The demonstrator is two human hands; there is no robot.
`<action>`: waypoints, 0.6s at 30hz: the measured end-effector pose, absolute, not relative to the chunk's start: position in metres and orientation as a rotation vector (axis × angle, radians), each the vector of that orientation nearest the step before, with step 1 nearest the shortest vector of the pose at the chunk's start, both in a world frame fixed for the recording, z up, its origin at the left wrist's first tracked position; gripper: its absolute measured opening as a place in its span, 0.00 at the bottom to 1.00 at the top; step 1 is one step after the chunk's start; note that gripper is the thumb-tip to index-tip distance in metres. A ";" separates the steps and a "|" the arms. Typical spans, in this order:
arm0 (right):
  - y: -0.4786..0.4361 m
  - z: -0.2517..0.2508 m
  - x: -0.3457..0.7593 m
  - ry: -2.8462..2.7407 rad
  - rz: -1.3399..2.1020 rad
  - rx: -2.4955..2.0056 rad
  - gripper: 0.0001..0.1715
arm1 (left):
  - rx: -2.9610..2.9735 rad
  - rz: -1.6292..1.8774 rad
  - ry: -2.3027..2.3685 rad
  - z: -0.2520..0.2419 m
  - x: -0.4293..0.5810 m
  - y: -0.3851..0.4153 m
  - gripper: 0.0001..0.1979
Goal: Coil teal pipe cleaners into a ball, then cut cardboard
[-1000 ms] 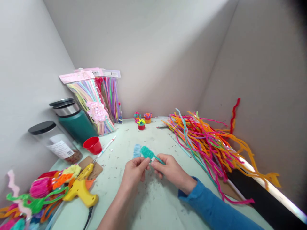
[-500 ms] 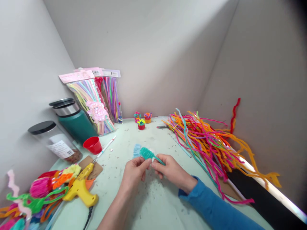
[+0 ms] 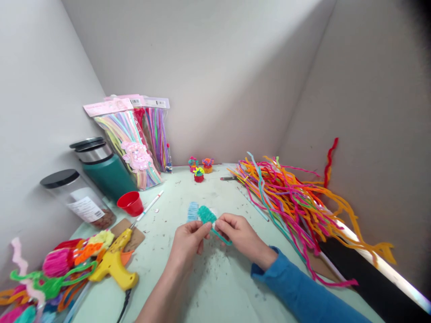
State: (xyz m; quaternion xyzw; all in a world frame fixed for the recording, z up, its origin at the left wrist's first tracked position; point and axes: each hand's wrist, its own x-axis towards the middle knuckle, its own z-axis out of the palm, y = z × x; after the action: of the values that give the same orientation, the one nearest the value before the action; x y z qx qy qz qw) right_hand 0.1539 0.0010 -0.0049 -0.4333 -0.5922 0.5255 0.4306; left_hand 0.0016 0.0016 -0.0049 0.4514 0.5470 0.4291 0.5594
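Both sets of fingers pinched the teal pipe cleaner [image 3: 206, 214] above the tabletop [image 3: 215, 278], my left hand [image 3: 188, 237] at its coiled end and my right hand [image 3: 240, 235] on the tail, which had curled downward from straight.

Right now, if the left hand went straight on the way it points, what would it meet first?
The left hand meets the teal pipe-cleaner coil its fingers pinch, the right hand close beside; depth beyond is unclear.
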 end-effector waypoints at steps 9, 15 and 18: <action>-0.001 -0.004 0.153 -1.550 1.378 -1.123 0.09 | 1.055 1.015 1.324 -0.003 0.005 -0.001 0.18; 0.000 -0.001 0.155 -1.570 1.383 -1.119 0.09 | 1.041 1.023 1.315 0.000 0.005 -0.001 0.17; 0.001 -0.001 0.155 -1.482 1.317 -1.118 0.10 | 1.043 1.002 1.310 0.000 0.004 0.000 0.17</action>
State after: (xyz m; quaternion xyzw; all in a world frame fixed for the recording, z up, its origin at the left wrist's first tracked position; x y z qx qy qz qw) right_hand 0.1548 0.0012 -0.0006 -0.4459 -0.5911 0.5254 0.4193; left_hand 0.0043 0.0002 0.0001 0.4425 0.5559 0.4253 0.5606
